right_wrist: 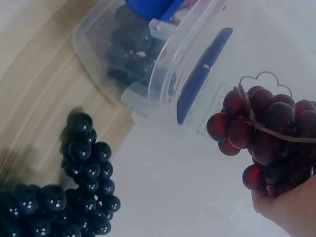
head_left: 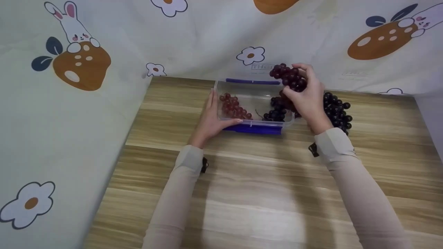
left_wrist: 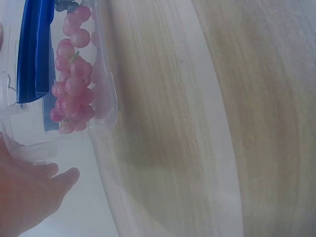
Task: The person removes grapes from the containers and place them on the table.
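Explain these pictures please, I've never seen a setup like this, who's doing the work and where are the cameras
There's no machine: each grip is simply a person's bare hand. The wide picture comes from a camera worn on the head; the other two come from cameras on the left and right wrists. On the wood-patterned table is a clear box with blue clips. Inside lie a pinkish-red grape bunch at the left and a dark grape bunch at the right. A black grape bunch lies to the right of the box. The left grip rests against the box's left end, thumb along the front rim. The right grip holds a dark red grape bunch, raised near the box's right end.
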Demonstrator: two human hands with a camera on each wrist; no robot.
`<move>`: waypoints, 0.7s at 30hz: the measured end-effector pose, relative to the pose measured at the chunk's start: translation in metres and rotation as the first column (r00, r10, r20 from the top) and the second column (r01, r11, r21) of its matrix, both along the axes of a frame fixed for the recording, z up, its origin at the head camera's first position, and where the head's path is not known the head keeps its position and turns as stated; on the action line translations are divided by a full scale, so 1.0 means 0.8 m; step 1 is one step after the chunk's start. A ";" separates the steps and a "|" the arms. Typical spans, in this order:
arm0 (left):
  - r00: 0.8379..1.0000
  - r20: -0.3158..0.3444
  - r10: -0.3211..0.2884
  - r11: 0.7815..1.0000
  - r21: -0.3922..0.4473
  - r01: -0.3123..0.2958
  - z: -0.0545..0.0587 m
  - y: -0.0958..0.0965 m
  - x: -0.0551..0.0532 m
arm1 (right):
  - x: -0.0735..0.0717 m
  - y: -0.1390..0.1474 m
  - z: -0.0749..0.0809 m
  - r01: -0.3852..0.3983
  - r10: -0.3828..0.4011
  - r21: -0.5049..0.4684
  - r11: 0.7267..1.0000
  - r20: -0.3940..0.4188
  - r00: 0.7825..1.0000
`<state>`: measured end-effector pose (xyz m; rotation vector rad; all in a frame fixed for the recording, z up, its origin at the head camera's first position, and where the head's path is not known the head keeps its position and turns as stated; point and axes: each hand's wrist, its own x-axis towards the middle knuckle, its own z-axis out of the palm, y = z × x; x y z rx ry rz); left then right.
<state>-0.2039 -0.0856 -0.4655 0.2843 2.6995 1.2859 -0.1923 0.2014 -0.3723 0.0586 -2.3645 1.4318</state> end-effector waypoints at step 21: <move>1.000 0.017 0.001 1.000 0.008 -0.001 0.000 0.001 -0.001 | 0.026 0.054 0.009 0.091 -0.091 0.064 0.994 0.003 0.996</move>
